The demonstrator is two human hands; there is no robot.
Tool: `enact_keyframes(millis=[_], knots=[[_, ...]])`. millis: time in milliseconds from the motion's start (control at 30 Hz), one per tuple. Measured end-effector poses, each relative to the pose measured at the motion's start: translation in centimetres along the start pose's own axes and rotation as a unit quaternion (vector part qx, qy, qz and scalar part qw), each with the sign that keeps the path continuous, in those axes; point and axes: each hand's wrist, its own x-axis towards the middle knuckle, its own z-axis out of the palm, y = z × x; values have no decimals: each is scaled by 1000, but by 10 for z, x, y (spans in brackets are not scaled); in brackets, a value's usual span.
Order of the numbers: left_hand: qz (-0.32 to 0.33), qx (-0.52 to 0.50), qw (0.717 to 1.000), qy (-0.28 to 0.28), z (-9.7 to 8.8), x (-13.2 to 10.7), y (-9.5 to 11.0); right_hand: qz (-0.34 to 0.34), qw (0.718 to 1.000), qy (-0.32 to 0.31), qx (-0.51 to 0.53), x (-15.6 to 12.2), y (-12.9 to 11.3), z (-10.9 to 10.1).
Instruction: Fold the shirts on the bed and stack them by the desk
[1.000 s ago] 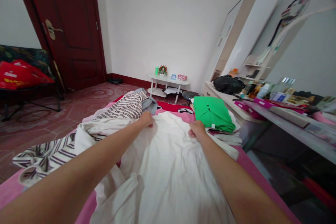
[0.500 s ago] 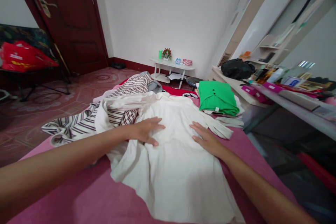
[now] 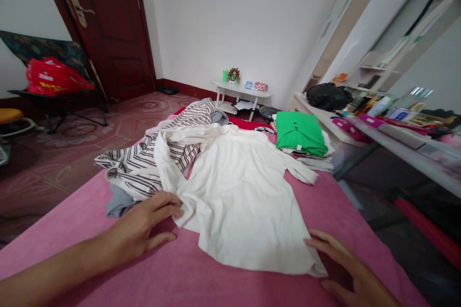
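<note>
A white shirt lies spread flat on the pink bed cover, collar toward the far end. My left hand rests open at the shirt's near left hem, fingertips touching the cloth. At the shirt's near right corner is my right hand, fingers spread and held just above the cover. Neither hand holds anything. A striped garment lies crumpled left of the shirt, partly under its sleeve.
A folded green shirt tops a small pile at the bed's far right. A cluttered dresser runs along the right. A small white table stands by the far wall. A dark red door and a chair with a red bag are at left.
Both hands slid back from the shirt's chest area to its near hem, smoothing it flat. The view tilted and pulled back slightly.
</note>
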Motion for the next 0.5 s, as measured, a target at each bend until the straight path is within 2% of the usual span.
enact_keyframes(millis=[133,233,300,400,500], knots=[[29,39,999,17,10,19,6,-40,999,14,-27,10,-9,14],[44,65,997,25,13,36,6,-89,993,70,-11,21,-11,21],[55,65,996,33,8,42,6,-105,989,103,8,23,-11,20],[96,18,995,29,-18,38,13,-124,980,154,29,17,-14,7],[107,-36,994,2,-58,25,26,-150,969,190,39,2,-22,-16]])
